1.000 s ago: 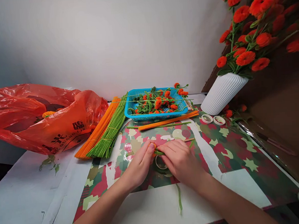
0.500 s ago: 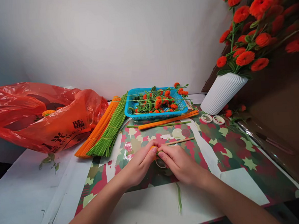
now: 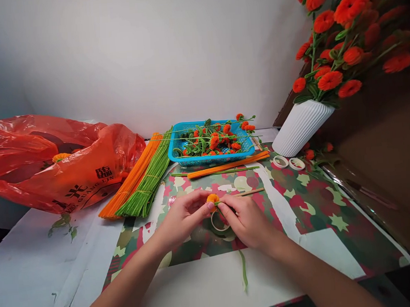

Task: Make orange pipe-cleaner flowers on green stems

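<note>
A small orange pipe-cleaner flower (image 3: 213, 199) is between my hands over the camouflage-patterned mat. My left hand (image 3: 186, 215) pinches it from the left, thumb and fingertips at its side. My right hand (image 3: 245, 218) is closed at the flower's green base, thumb against the fingers; the part inside the grip is hidden. Just below the flower a roll of tape (image 3: 219, 222) lies on the mat, partly covered by my right hand. Behind my right fingers a thin wooden stick (image 3: 251, 192) points to the right. A green strip (image 3: 244, 271) lies on the white sheet nearer me.
A blue basket (image 3: 212, 159) at the back holds orange flowers and green stems. Orange (image 3: 133, 176) and green pipe cleaners (image 3: 147, 175) lie left of it, beside a red plastic bag (image 3: 78, 180). A white vase (image 3: 302, 126) of flowers stands right, near two tape rolls (image 3: 289, 162).
My hands have parted slightly and the left fingers have loosened, so the orange flower and the tape roll below now show more. The whole view has shifted a little.
</note>
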`<state>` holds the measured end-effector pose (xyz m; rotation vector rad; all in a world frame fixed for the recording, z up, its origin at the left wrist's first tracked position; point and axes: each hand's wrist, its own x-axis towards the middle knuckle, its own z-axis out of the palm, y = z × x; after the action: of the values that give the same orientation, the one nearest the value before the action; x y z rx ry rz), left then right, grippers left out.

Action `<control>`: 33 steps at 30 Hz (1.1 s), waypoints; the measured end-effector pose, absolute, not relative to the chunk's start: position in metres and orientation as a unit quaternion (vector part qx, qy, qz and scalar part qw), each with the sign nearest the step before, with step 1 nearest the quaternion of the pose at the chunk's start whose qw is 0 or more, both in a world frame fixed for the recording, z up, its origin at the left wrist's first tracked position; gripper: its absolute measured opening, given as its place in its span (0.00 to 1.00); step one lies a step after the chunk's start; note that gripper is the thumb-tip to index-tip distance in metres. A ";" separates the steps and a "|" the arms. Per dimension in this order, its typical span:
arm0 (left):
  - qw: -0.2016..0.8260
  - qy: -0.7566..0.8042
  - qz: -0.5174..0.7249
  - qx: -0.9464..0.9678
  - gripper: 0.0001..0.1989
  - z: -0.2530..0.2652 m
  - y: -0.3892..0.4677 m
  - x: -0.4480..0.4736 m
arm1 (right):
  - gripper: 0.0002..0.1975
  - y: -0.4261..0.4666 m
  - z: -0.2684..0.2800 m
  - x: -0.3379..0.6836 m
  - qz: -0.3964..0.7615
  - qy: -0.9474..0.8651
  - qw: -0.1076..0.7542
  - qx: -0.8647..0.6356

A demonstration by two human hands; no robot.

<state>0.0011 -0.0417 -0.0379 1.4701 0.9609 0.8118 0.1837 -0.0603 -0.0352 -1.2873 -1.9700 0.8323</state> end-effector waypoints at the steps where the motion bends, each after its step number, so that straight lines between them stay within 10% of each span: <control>1: 0.565 0.402 0.359 0.625 0.12 -0.039 -0.041 0.002 | 0.14 -0.060 -0.035 0.184 0.327 -0.743 0.320 -0.488; 18: 0.193 0.245 0.513 0.800 0.16 -0.048 -0.048 0.000 | 0.07 -0.050 -0.032 0.197 0.914 -0.251 0.232 -0.220; 28: 0.530 0.419 0.471 0.567 0.15 -0.048 -0.046 0.013 | 0.09 -0.057 -0.041 0.183 0.544 -0.572 0.400 -0.466; 33: 0.415 0.413 0.475 0.656 0.10 -0.051 -0.044 0.008 | 0.10 -0.060 -0.042 0.183 0.441 -0.651 0.378 -0.488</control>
<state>0.0079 -0.0439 -0.0513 1.6488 1.0380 1.1932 0.1828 -0.0598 -0.0417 -1.2474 -1.6644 1.1266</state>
